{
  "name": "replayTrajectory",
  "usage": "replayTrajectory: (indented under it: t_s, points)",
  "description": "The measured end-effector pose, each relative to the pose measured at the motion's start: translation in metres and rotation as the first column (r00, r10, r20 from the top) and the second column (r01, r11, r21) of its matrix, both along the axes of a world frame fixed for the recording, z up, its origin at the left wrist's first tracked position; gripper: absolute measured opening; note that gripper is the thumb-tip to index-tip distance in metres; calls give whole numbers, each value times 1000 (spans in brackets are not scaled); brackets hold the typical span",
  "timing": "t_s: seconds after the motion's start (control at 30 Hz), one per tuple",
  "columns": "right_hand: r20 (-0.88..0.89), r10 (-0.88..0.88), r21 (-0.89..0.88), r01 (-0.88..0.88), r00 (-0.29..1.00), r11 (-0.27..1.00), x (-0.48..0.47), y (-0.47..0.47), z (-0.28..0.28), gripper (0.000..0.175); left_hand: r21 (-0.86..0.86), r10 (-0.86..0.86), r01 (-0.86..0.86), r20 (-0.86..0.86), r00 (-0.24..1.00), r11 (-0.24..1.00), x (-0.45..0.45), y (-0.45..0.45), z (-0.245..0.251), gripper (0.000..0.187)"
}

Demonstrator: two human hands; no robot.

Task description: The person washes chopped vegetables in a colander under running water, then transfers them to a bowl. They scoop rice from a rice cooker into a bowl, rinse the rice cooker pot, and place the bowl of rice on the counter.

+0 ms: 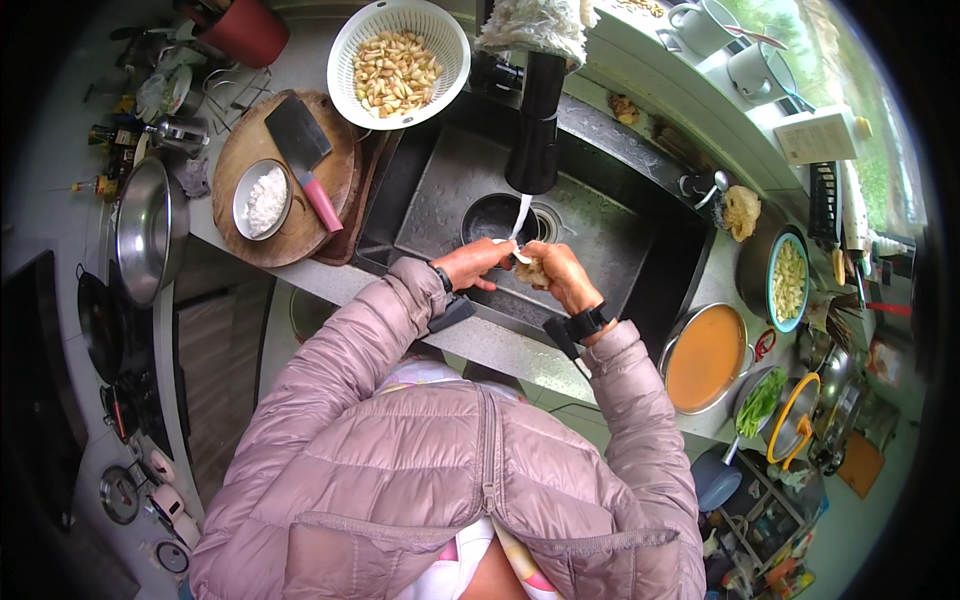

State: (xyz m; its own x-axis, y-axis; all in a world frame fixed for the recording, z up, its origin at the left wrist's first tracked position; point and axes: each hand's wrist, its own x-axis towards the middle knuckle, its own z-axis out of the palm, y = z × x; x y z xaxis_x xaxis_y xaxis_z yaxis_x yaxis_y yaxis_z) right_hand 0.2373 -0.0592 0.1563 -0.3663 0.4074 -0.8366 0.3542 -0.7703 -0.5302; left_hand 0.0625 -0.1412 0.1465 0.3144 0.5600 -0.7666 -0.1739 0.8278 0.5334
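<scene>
My left hand [472, 265] pinches a small white object [520, 256], perhaps a utensil, over the near side of the dark sink [442, 187]. My fingers hide most of it, so its shape cannot be told. A tan, loofah-like scrubber [531, 274] is gripped in my right hand [561, 274], close against the white object. Water [523, 214] runs from the black faucet [533, 154] just beyond my fingertips. Below the stream, a dark round bowl [484, 217] sits in the sink beside the drain [547, 223].
Left of the sink, a round wooden board [330, 217] bears a cleaver [298, 135] and a bowl of white powder [262, 201]. A white colander [457, 45] of peeled cloves stands behind. On the right are a pot of orange liquid [705, 358] and a pot of pale pieces [789, 281].
</scene>
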Motion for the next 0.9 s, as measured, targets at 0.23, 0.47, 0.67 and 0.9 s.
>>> replayTrajectory:
  t_s: [0.23,0.47,0.67,0.9]
  points:
    - [-110,87,43,-83,990,996,-7,-30,26,23,-76,297,-287,186,937,955,17,-17,-2,34]
    - [104,334,829,-267,937,491,-10,-12,-6,30,-97,320,-312,90,943,945,8,-28,16,22]
    - [253,380,931,-330,890,153,-26,-20,-64,25,-61,241,-234,160,957,970,10,-33,27,15]
    - [243,134,778,-275,961,565,-7,15,-50,24,-61,296,-292,71,953,955,5,-38,28,15]
